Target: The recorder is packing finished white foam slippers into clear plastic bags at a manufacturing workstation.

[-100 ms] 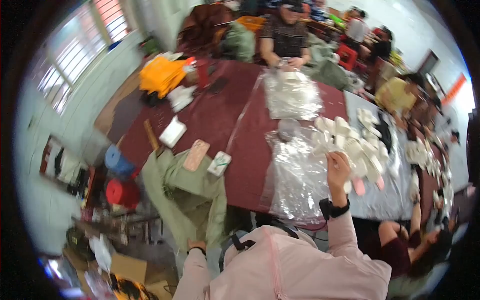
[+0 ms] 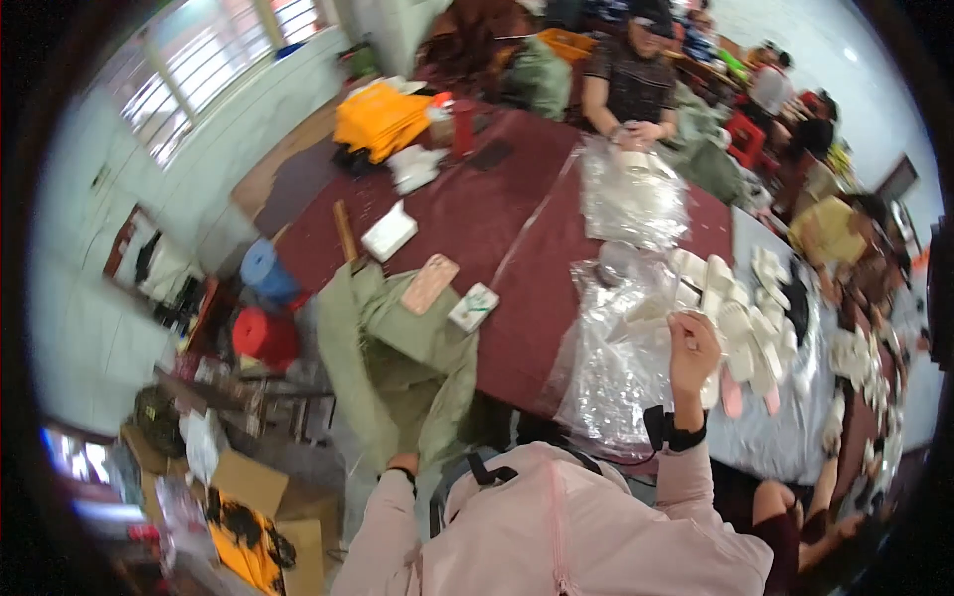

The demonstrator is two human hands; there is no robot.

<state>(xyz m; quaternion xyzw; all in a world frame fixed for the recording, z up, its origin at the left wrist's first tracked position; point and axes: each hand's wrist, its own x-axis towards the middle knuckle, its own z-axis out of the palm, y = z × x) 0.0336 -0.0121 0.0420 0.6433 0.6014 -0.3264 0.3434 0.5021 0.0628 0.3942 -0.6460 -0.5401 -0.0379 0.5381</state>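
The right hand is raised over the near side of the dark maroon surface. Its fingers are bent and the fingertips drawn close; whether they are clamped on anything cannot be told. Directly beside the fingertips, to the left, is a blurred white object; contact cannot be confirmed. The left hand is low, at the lower edge of the olive-green fabric sack. It is largely hidden, and its grip on the fabric cannot be determined.

The sack drapes over the near left edge of the surface. A pink rectangular phone-like item and a small white box with green marks rest near its upper edge. A white block-shaped pack is positioned beyond the pink item.

Crumpled clear plastic bags lie to the left of the right hand. A round translucent container is located between these and a farther stack of clear plastic bags. White open-toed slippers, some showing pink soles, are grouped to the right of the right hand, over a grey sheet. Across the surface, a co-worker in a dark cap has both hands at the farther stack.
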